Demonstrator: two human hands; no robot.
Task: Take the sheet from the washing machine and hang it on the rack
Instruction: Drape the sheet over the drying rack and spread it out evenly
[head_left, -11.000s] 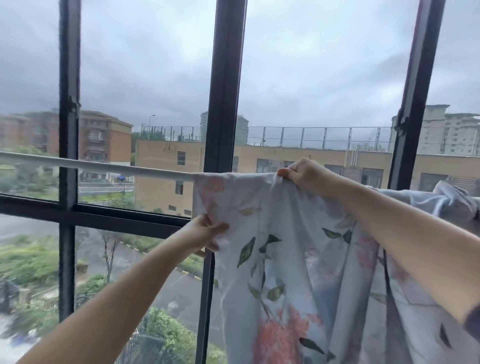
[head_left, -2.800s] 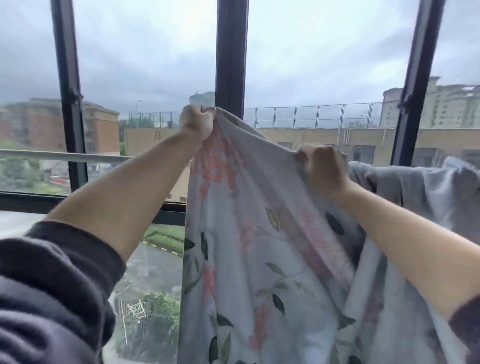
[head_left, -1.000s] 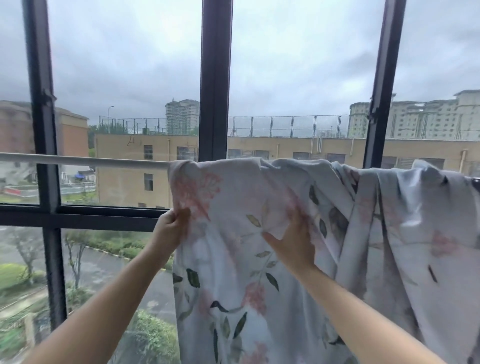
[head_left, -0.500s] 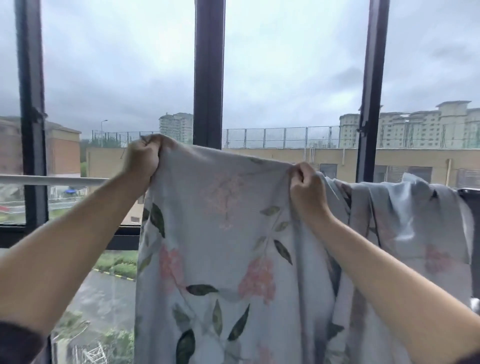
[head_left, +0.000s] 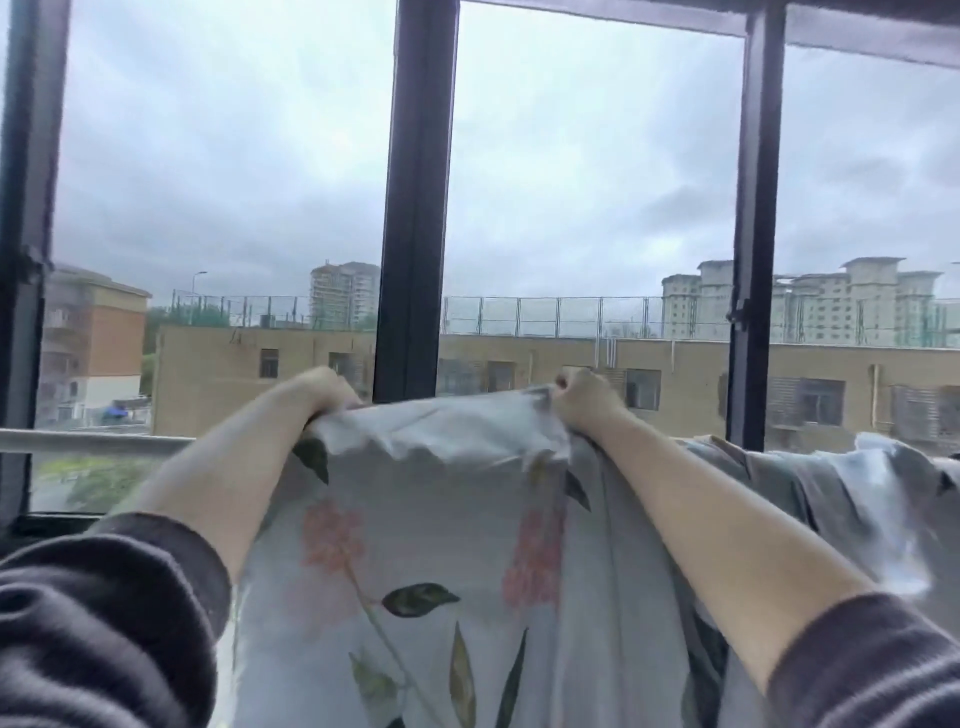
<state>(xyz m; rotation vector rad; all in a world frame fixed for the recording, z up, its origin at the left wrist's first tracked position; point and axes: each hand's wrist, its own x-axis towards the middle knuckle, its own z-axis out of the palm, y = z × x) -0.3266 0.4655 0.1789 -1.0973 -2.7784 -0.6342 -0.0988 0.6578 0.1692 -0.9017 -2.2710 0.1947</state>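
Left hand (head_left: 324, 388) and right hand (head_left: 584, 397) grip the sheet (head_left: 441, 545).

Soft, flat grey daylight from the overcast sky (head_left: 597, 156) through the tall dark-framed window (head_left: 415, 208), frame bars near silhouette, no hard shadows, pale floral fabric sheet (head_left: 441, 545) evenly lit, its top edge, left hand (head_left: 324, 389) and right hand (head_left: 584, 397) motion-blurred, far buildings (head_left: 571, 364) soft, outer uprights leaning.

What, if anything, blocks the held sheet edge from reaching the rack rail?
Nothing visible. The left hand and right hand grip the sheet by its top edge above the rail; only the window frame stands behind it.
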